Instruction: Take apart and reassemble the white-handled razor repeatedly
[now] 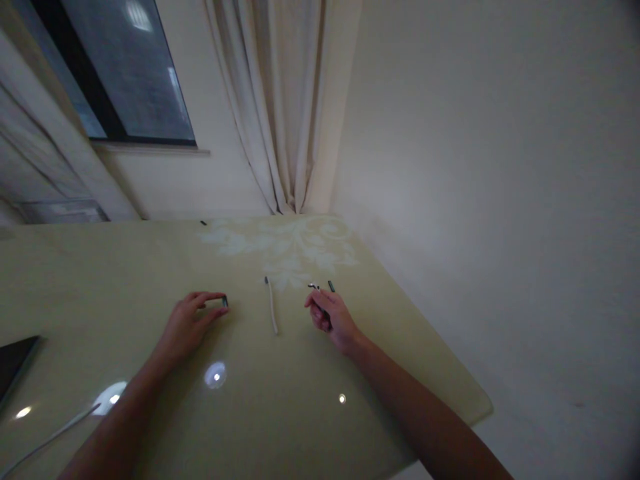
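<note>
My left hand [193,321] is closed in a pinch, thumb and forefinger on a small dark block [225,301] just above the pale table. My right hand [331,319] is curled around a small tool with a shiny metal tip [313,286]; most of it is hidden in the fingers, so its kind is unclear. Between the hands lies a short white cable [273,310] with a dark end pointing away from me. Just past the right hand, a second small dark piece [331,286] rests on the table.
The glossy table [280,413] ends against a wall on the right. A dark flat object [17,360] is at the left edge, with a long white cable [55,435] nearby. A tiny dark item [203,223] sits at the far edge, before curtains [285,107] and a window.
</note>
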The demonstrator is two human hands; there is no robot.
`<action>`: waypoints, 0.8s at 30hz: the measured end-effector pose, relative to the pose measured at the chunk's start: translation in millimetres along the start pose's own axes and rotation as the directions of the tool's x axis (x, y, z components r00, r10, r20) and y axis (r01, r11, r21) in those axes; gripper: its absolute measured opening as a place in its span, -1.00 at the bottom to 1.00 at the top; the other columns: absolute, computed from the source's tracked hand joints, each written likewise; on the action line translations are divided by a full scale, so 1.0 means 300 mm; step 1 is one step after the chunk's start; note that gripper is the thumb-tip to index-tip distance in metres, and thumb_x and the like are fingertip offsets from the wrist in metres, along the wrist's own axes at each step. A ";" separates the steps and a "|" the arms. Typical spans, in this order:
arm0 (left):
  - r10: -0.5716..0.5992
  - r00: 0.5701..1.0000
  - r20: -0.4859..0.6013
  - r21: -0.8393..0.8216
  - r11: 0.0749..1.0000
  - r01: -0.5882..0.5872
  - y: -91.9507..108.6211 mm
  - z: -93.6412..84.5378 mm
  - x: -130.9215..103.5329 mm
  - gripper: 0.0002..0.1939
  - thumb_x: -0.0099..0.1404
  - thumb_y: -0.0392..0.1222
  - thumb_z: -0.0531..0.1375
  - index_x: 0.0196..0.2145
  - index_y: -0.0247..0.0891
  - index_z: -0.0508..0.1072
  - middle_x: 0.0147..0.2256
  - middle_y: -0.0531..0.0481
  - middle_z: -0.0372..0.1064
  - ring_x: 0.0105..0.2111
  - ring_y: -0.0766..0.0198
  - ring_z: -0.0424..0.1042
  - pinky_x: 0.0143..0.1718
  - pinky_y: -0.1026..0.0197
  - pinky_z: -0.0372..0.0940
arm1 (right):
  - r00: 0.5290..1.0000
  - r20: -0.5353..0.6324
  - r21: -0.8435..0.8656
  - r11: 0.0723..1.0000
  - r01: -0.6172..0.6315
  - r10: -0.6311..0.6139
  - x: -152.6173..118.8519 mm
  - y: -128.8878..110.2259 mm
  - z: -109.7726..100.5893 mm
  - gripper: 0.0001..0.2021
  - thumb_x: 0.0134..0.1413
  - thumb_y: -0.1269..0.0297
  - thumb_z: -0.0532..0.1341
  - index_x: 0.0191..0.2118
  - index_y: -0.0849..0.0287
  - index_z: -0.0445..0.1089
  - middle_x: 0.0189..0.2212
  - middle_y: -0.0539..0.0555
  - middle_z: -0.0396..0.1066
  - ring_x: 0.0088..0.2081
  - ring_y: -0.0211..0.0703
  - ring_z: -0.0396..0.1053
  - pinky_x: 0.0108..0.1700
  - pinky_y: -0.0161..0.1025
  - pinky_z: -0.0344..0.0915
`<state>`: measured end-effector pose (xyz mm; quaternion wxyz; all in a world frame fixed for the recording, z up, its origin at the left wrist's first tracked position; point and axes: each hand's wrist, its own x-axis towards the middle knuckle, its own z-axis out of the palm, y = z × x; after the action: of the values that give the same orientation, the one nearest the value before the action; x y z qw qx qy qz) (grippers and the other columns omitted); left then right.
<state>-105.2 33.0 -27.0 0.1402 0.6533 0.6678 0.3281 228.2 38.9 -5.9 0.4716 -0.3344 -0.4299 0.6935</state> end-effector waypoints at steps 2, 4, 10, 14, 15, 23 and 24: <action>0.124 0.990 -0.063 -0.187 0.973 -0.134 0.100 0.037 -0.039 -0.55 0.27 0.18 0.28 -0.02 -0.12 0.62 -0.03 -0.13 0.47 -0.14 0.04 0.45 -0.03 0.00 0.39 | 0.998 0.047 -0.045 0.999 -0.026 0.028 -0.018 0.001 0.017 -0.58 -0.03 -0.07 0.49 -0.35 0.23 0.49 -0.65 -0.21 0.05 -0.66 -0.47 -0.15 -0.63 -0.36 -0.29; 0.253 0.965 -0.065 -0.317 0.912 -0.260 0.209 0.076 -0.084 -0.61 0.31 0.12 0.31 0.03 -0.05 0.60 -0.04 -0.08 0.44 -0.14 0.10 0.42 -0.06 0.07 0.37 | 0.993 0.101 -0.063 0.996 -0.062 0.068 -0.036 0.003 0.035 -0.60 -0.03 -0.02 0.51 -0.29 0.25 0.54 -0.63 -0.21 0.06 -0.65 -0.47 -0.14 -0.62 -0.36 -0.27; 0.414 0.910 -0.018 -0.552 0.755 -0.354 0.364 0.139 -0.179 -0.67 0.37 0.01 0.33 0.07 0.03 0.59 -0.06 -0.06 0.36 -0.12 0.16 0.38 -0.05 0.16 0.33 | 0.970 0.219 0.026 0.993 -0.118 0.110 -0.065 0.014 0.067 -0.59 -0.15 0.02 0.58 -0.30 0.21 0.55 -0.54 -0.12 0.32 -0.65 -0.50 -0.06 -0.61 -0.35 -0.21; 0.440 0.898 0.002 -0.642 0.689 -0.336 0.360 0.150 -0.186 -0.65 0.37 0.01 0.33 0.08 0.00 0.59 -0.08 -0.08 0.35 -0.17 0.19 0.36 -0.09 0.18 0.32 | 0.973 0.208 0.023 0.994 -0.109 0.102 -0.070 0.027 0.067 -0.60 -0.18 0.04 0.60 -0.35 0.22 0.53 -0.47 -0.05 0.42 -0.63 -0.48 0.00 -0.59 -0.34 -0.15; 0.440 0.898 -0.002 -0.656 0.677 -0.333 0.359 0.151 -0.186 -0.66 0.37 0.01 0.33 0.08 -0.02 0.59 -0.09 -0.08 0.36 -0.18 0.19 0.36 -0.09 0.18 0.32 | 0.973 0.206 0.015 0.994 -0.106 0.101 -0.070 0.031 0.066 -0.60 -0.16 0.04 0.59 -0.36 0.22 0.53 -0.51 -0.07 0.38 -0.63 -0.47 -0.01 -0.58 -0.34 -0.15; 0.269 0.952 0.147 -0.677 0.729 -0.102 0.362 0.128 -0.179 -0.58 0.29 0.04 0.39 0.06 -0.12 0.59 -0.19 -0.05 0.48 -0.31 0.24 0.38 -0.22 0.21 0.30 | 0.975 0.173 -0.262 0.948 0.181 -0.138 -0.078 0.006 0.060 -0.66 0.01 0.02 0.51 -0.30 0.22 0.57 -0.62 -0.15 0.13 -0.60 -0.40 -0.02 -0.55 -0.35 -0.10; 0.228 0.953 0.201 -0.672 0.739 -0.036 0.363 0.124 -0.177 -0.61 0.29 0.06 0.37 0.01 -0.16 0.61 -0.22 -0.06 0.51 -0.31 0.23 0.41 -0.23 0.21 0.30 | 0.957 0.182 -0.349 0.895 0.276 -0.224 -0.080 -0.003 0.058 -0.69 0.04 0.06 0.50 -0.31 0.22 0.57 -0.59 -0.13 0.16 -0.58 -0.38 0.02 -0.53 -0.36 -0.05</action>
<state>8.6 -16.4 0.0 0.4280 0.6456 0.4342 0.4599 221.3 11.5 3.4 0.4544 -0.3110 -0.6240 0.5545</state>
